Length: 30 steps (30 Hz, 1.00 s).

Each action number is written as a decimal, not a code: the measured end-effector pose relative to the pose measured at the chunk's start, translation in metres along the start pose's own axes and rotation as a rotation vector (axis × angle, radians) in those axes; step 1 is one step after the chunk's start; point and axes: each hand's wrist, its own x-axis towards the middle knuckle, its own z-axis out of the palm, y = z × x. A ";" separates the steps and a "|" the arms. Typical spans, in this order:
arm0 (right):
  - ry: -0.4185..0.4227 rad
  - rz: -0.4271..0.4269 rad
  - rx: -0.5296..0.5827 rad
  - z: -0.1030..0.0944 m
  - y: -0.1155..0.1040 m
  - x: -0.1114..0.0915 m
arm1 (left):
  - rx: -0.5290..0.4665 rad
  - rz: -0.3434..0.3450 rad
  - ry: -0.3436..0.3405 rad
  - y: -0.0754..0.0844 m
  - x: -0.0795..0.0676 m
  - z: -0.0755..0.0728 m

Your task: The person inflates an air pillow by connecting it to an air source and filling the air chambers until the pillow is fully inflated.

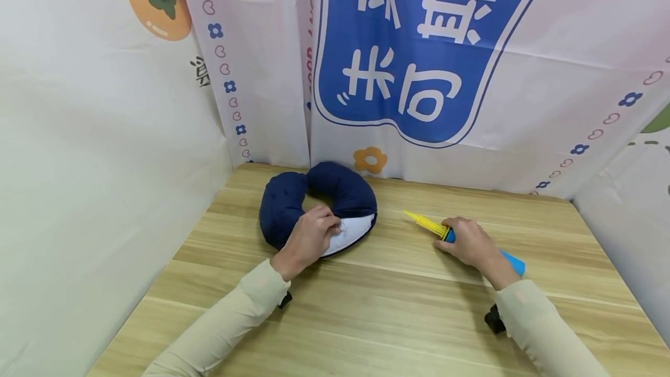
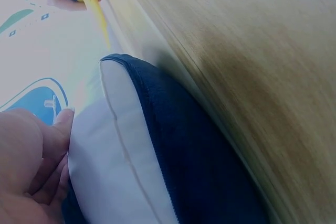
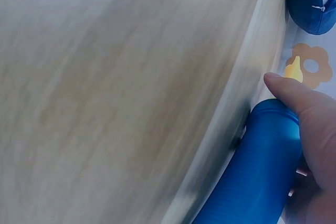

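Observation:
A navy U-shaped neck pillow point(image 1: 285, 202) lies at the back left of the table, its cover unzipped along one side. Through that opening shows a white inner liner point(image 1: 348, 233), seen close up in the left wrist view with the zip edge beside it. My left hand point(image 1: 310, 234) pinches the pillow at the liner, fingers curled; the pinched spot is hidden behind them. Over to the right, my right hand point(image 1: 471, 243) grips a blue hand pump point(image 1: 512, 262) near its front end. The pump's yellow nozzle point(image 1: 426, 224) points left towards the pillow.
The wood-grain table point(image 1: 387, 319) reaches back to a printed white curtain point(image 1: 272, 74) with a blue sign shape. White sheets also hang at the left and right sides. A black wrist mount point(image 1: 494, 320) shows beneath the right sleeve.

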 end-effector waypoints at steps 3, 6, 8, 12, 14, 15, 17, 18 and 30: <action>-0.005 -0.001 -0.007 0.000 0.000 0.000 | -0.007 -0.005 -0.003 0.000 0.000 0.000; -0.011 0.002 -0.008 -0.001 -0.001 0.000 | -0.012 -0.016 -0.016 0.000 0.000 0.000; -0.012 0.001 -0.011 -0.001 -0.001 0.000 | -0.012 -0.027 -0.028 0.000 0.000 0.000; -0.017 -0.001 -0.018 -0.004 -0.003 0.000 | -0.008 -0.051 -0.045 0.000 -0.001 0.000; -0.022 0.000 -0.022 -0.007 -0.004 0.001 | -0.008 -0.055 -0.045 0.000 -0.001 0.000; -0.025 0.001 -0.026 -0.008 -0.005 0.001 | -0.008 -0.054 -0.042 0.000 -0.001 0.000; -0.030 0.002 -0.032 -0.011 -0.007 0.001 | -0.010 -0.051 -0.036 0.000 -0.001 0.000; -0.033 0.002 -0.035 -0.013 -0.007 0.001 | -0.010 -0.048 -0.034 0.000 -0.001 0.000; -0.009 -0.076 -0.084 -0.033 -0.033 0.006 | -0.014 -0.053 -0.041 -0.001 -0.001 -0.001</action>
